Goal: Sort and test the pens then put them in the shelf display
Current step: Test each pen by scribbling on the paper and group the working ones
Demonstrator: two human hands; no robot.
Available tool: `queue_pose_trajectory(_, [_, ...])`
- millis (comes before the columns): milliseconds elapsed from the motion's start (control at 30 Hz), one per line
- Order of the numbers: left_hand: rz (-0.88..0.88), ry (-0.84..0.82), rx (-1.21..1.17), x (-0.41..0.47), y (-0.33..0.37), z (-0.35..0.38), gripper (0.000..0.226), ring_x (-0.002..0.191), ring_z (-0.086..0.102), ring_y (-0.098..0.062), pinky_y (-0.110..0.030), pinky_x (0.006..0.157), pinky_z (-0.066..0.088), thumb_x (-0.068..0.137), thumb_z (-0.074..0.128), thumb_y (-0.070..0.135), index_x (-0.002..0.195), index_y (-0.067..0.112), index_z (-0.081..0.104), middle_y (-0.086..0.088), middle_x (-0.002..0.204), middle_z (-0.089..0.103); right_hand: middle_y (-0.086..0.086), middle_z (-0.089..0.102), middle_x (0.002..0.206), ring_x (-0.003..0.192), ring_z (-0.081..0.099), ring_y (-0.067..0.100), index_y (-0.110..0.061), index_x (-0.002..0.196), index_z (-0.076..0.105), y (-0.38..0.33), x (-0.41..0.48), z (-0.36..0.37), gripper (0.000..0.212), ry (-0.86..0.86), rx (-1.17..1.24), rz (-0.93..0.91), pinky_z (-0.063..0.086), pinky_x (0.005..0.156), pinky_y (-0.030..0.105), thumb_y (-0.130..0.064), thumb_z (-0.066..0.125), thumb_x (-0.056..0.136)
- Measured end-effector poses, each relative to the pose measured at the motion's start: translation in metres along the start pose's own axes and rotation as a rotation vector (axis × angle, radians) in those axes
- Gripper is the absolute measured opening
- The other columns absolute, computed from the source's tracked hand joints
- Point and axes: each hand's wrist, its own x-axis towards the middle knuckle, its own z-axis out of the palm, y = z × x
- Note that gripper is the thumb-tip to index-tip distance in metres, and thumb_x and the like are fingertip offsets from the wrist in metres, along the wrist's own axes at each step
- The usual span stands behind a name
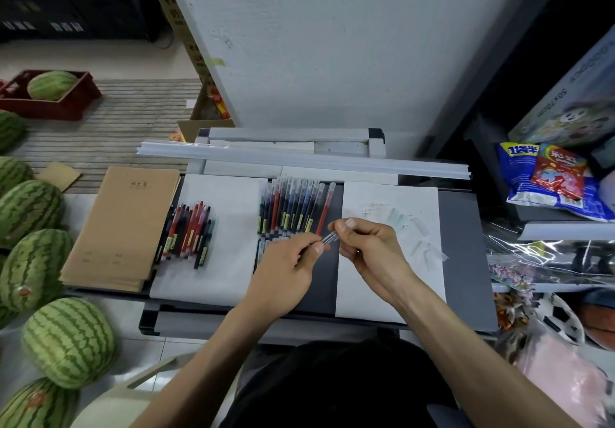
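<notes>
Pen [329,238] at frame centre is pinched at both ends, by the left hand [286,271] and the right hand [369,248], above the desk [462,244]; most of its barrel is hidden (colour hard to tell). "50x70cm" can be read on a box [572,95] at upper right.

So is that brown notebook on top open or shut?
Shut. The brown paper notebook lies flat with its plain cover facing up, and no inside pages show.
</notes>
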Motion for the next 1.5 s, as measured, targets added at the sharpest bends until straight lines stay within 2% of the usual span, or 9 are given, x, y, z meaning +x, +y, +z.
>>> queue_pose_trajectory(167, [-0.105, -0.061, -0.292, 0.000, -0.001, 0.008, 0.032, 0.053, 0.035, -0.010, -0.023, 0.051, 0.030, 0.110, 0.046, 0.017, 0.098, 0.015, 0.076, 0.001, 0.064, 0.042, 0.012, 0.059, 0.080, 0.055, 0.037, 0.013, -0.003, 0.084, 0.077, 0.002, 0.007, -0.002, 0.016, -0.063, 0.003, 0.061, 0.040, 0.081, 0.043, -0.003, 0.066, 0.096])
queue_pose_trajectory(333, [-0.325, -0.157, -0.616, -0.008, -0.006, 0.010, 0.032, 0.045, 0.023, -0.011, -0.022, 0.042, 0.019, 0.111, 0.048, 0.024, 0.106, 0.009, 0.075, -0.003, 0.066, 0.044, -0.002, 0.064, 0.070, 0.065, 0.045, 0.017, 0.002, 0.101, 0.074, 0.005, 0.006, -0.009, 0.018, -0.113, -0.094, 0.143, 0.049, 0.089, 0.046, -0.015, 0.070, 0.096])
queue_pose_trajectory(433, [-0.320, -0.095, -0.482, -0.007, -0.021, 0.012, 0.028, 0.050, 0.039, -0.012, -0.024, 0.046, 0.032, 0.110, 0.050, 0.021, 0.104, 0.012, 0.076, -0.002, 0.068, 0.055, 0.003, 0.064, 0.079, 0.067, 0.048, 0.017, -0.009, 0.102, 0.079, 0.009, 0.006, -0.016, 0.025, -0.093, -0.299, 0.175, 0.046, 0.070, 0.029, -0.033, 0.071, 0.097])
queue_pose_trajectory(533, [-0.359, 0.117, -0.175, -0.002, -0.047, 0.011, 0.027, 0.061, 0.051, -0.016, -0.031, 0.059, 0.042, 0.106, 0.056, 0.029, 0.094, 0.015, 0.076, 0.004, 0.068, 0.061, -0.003, 0.071, 0.093, 0.072, 0.061, 0.011, -0.024, 0.105, 0.074, 0.013, 0.010, -0.041, 0.026, 0.048, -0.793, 0.117, 0.047, 0.069, 0.024, -0.047, 0.067, 0.096])
queue_pose_trajectory(633, [-0.400, 0.304, 0.002, -0.004, -0.076, -0.002, 0.023, 0.069, 0.061, -0.017, -0.031, 0.062, 0.047, 0.104, 0.059, 0.029, 0.091, 0.020, 0.075, 0.003, 0.078, 0.072, 0.001, 0.065, 0.113, 0.097, 0.066, 0.022, -0.024, 0.123, 0.062, 0.017, 0.008, -0.079, 0.033, 0.278, -1.380, 0.001, 0.053, 0.078, 0.036, -0.044, 0.062, 0.097])
queue_pose_trajectory(733, [-0.435, 0.375, 0.093, -0.008, -0.097, -0.014, 0.016, 0.077, 0.065, -0.017, -0.027, 0.066, 0.046, 0.102, 0.061, 0.020, 0.092, 0.017, 0.072, 0.004, 0.084, 0.071, 0.009, 0.058, 0.124, 0.108, 0.063, 0.036, -0.019, 0.137, 0.049, 0.017, 0.008, -0.106, 0.042, 0.358, -1.603, 0.056, 0.049, 0.075, 0.043, -0.034, 0.057, 0.099])
queue_pose_trajectory(1000, [-0.490, 0.343, 0.204, -0.013, -0.125, -0.019, 0.010, 0.085, 0.068, -0.016, -0.034, 0.081, 0.056, 0.096, 0.070, 0.019, 0.103, 0.012, 0.074, 0.003, 0.087, 0.070, 0.011, 0.054, 0.108, 0.089, 0.058, 0.035, -0.012, 0.126, 0.054, 0.028, 0.011, -0.113, 0.029, 0.380, -1.655, 0.066, 0.046, 0.067, 0.037, -0.025, 0.053, 0.100])
queue_pose_trajectory(1300, [-0.441, 0.300, 0.250, -0.010, -0.126, -0.015, 0.016, 0.079, 0.062, -0.002, -0.023, 0.069, 0.046, 0.098, 0.067, 0.024, 0.101, 0.012, 0.077, 0.006, 0.086, 0.072, 0.007, 0.062, 0.088, 0.075, 0.057, 0.034, -0.015, 0.101, 0.066, 0.027, 0.017, -0.118, 0.016, 0.477, -1.559, -0.020, 0.051, 0.063, 0.036, -0.023, 0.053, 0.099])
queue_pose_trajectory(1500, [-0.432, 0.403, 0.321, 0.001, -0.134, -0.050, 0.024, 0.095, 0.066, -0.019, -0.032, 0.083, 0.053, 0.099, 0.063, 0.019, 0.118, 0.007, 0.071, -0.006, 0.110, 0.074, 0.004, 0.065, 0.089, 0.077, 0.057, 0.029, -0.018, 0.103, 0.056, 0.021, 0.012, -0.108, 0.013, 0.455, -1.470, -0.010, 0.047, 0.064, 0.034, -0.012, 0.056, 0.091])
